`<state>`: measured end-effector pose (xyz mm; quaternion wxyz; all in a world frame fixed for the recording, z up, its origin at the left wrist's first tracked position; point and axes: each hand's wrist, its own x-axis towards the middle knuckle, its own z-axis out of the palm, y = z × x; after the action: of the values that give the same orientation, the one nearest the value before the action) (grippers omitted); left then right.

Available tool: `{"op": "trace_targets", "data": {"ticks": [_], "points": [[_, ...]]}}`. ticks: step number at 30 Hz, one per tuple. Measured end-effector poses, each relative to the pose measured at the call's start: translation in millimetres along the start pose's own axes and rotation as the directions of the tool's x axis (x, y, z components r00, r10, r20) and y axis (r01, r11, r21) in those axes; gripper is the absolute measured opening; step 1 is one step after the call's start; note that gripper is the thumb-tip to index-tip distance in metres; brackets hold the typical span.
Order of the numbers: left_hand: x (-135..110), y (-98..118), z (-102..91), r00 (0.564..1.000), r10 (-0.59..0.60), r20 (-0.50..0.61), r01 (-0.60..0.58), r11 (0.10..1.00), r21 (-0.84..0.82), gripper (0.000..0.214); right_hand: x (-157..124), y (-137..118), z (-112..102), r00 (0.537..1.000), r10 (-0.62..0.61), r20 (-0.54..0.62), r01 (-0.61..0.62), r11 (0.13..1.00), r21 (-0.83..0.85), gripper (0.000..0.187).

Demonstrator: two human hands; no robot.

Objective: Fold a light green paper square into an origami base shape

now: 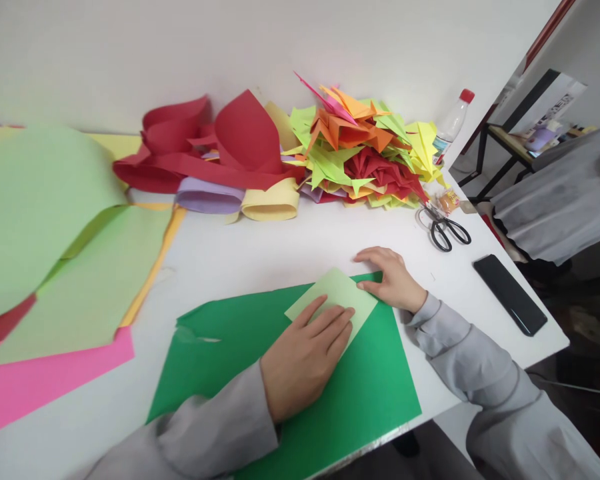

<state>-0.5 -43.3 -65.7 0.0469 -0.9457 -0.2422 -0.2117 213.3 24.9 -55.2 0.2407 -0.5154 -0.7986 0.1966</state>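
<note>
A small light green square of paper [343, 292] lies on a big dark green sheet [260, 360] at the near edge of the white table [260, 253]. My left hand [307, 353] rests flat on the square's near corner, fingers stretched out together. At the square's right corner sits my right hand [393, 277], fingertips pressing the paper's edge, nothing held in it. Both arms wear grey sleeves.
Large light green, yellow and pink sheets [55, 233] cover the left side. Curled red, purple and yellow paper [215, 157] and a heap of folded paper figures [365, 147] line the back. Scissors [443, 227], a black phone [510, 293] and a plastic bottle [453, 123] are at the right.
</note>
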Motion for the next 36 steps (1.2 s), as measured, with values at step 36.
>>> {"op": "trace_targets", "data": {"ticks": [36], "points": [[-3, 11, -7.9, 0.973, 0.118, -0.199, -0.124, 0.992, -0.022, 0.031, -8, -16, -3, 0.991, -0.043, 0.126, 0.064, 0.983, -0.174, 0.087]]}}
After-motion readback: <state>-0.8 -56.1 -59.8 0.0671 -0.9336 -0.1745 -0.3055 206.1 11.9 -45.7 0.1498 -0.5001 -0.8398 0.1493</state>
